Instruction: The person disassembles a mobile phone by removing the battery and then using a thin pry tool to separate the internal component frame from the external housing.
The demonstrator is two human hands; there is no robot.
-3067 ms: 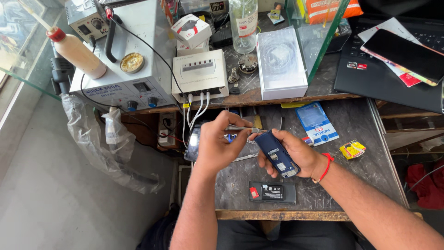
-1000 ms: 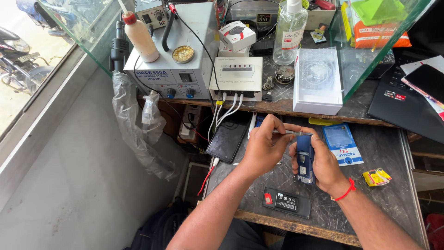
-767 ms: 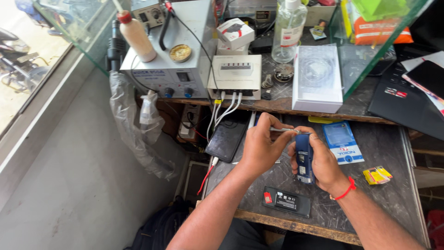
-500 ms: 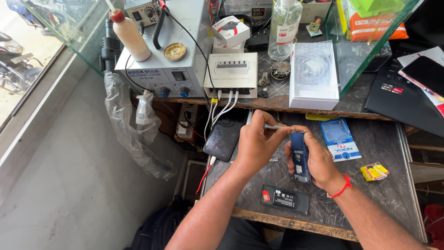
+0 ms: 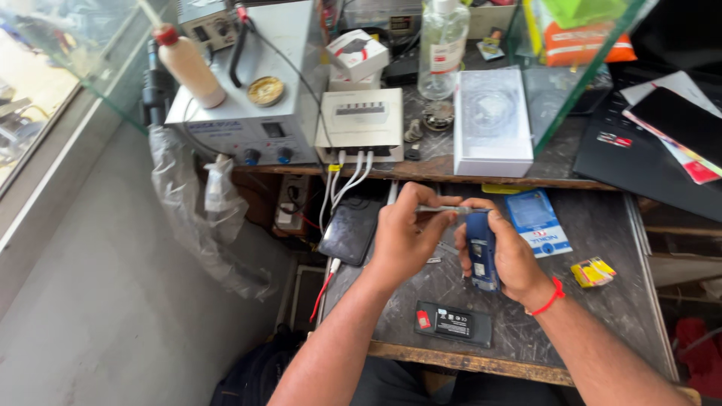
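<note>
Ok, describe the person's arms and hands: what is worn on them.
Both forearms are bare, with no sleeves in view. The right hand has a thin red cord tied round its wrist. The left hand wears nothing visible: no glove, ring or watch.

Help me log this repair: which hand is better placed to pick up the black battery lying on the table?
Probably the left hand. The battery lies just below it, and it holds only a thin metal tool, while the right hand is wrapped around the blue phone.

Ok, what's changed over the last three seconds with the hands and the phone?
The right hand turned the blue phone from lying flat in the palm to upright, and the left hand brought its thin tool to the top end. Both grips unchanged; black battery stays put.
</note>
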